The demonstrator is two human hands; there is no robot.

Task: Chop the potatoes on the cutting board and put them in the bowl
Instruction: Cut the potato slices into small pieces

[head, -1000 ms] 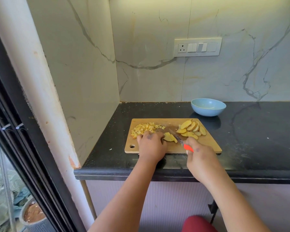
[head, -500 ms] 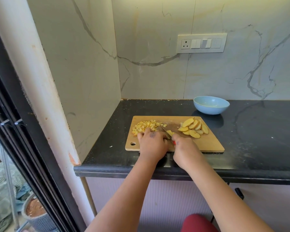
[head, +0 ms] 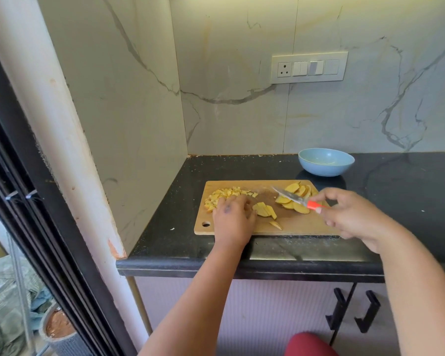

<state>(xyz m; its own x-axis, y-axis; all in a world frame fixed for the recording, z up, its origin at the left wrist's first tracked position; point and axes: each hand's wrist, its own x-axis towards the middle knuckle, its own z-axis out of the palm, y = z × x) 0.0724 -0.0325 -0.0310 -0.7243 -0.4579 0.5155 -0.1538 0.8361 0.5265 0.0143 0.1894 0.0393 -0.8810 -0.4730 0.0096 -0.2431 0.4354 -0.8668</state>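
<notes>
A home kitchen corner is shown. A black stone counter (head: 396, 201) is backed by marble-veined wall panels (head: 242, 111), with a socket-and-switch plate (head: 309, 67) set into the far wall (white, several rockers). Black-handled cabinet doors (head: 350, 314) are seen below.

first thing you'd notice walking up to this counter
The orange-handled knife in the right hand, raised over the potato slices on the wooden cutting board. The left hand rests by the diced potato; a blue bowl sits behind.
</notes>
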